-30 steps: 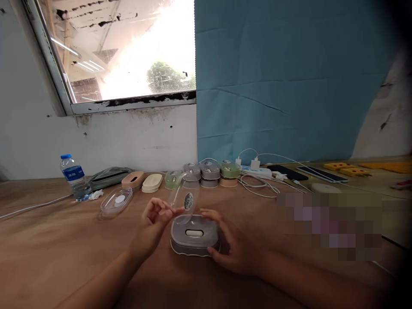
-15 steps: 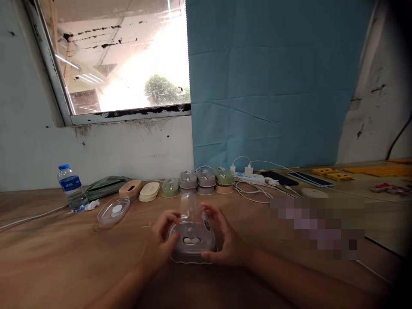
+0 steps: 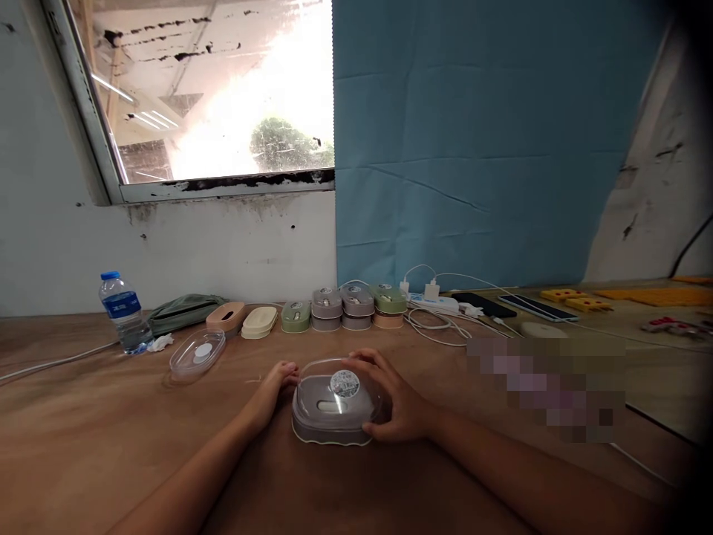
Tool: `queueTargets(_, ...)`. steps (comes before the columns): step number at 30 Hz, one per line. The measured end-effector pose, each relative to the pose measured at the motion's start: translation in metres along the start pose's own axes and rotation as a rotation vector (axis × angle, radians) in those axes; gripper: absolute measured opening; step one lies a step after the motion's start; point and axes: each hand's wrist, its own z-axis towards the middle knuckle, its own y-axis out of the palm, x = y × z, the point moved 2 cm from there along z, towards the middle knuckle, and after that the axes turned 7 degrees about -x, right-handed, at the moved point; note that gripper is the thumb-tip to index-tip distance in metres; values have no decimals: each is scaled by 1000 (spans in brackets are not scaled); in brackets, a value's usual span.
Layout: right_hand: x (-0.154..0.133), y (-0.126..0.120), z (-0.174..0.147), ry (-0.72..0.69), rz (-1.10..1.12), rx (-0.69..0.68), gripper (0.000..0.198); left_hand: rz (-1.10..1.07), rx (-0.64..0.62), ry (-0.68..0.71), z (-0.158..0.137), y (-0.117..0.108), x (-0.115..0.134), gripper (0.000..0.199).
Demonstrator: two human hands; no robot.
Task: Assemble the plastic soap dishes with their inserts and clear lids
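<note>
White wall is showing stains beneath the window | metal frame is bearing dark patches | daylight is glaring through the glass | tube lights are glowing at its left | blue sheet is hanging alongside, creased | brown tabletop is meeting the wall

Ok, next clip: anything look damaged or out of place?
The window frame looks damaged: dark, ragged patches break its pale surface along the bottom. A crumpled white scrap lies beside the water bottle, perhaps litter.
</note>
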Motion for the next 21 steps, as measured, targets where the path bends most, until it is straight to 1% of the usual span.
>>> queueTargets(5, -1, 2, 1, 6, -12, -19, 78, -1, -11, -17, -2, 2, 3, 30)
queueTargets(15, -7, 5, -2, -14, -74, -17, 81, 75, -9, 41, -2, -1, -2, 27)
queueTargets(16, -7, 5, -2, -15, -73, -10, 80, 84, 2, 68, -4, 0, 0, 26)
queueTargets(18, -7, 5, -1, -8, -55, 13, 78, 81, 19, 180, -8, 4, 9, 24)
queueTargets(19, -7, 5, -1, 2, -36, 27, 77, 59, 5, 244, -11, 7, 14, 24)
queueTargets(21, -5, 5, 0, 29, 10, 54, 74, -22, -80, 341, -17, 14, 23, 30)
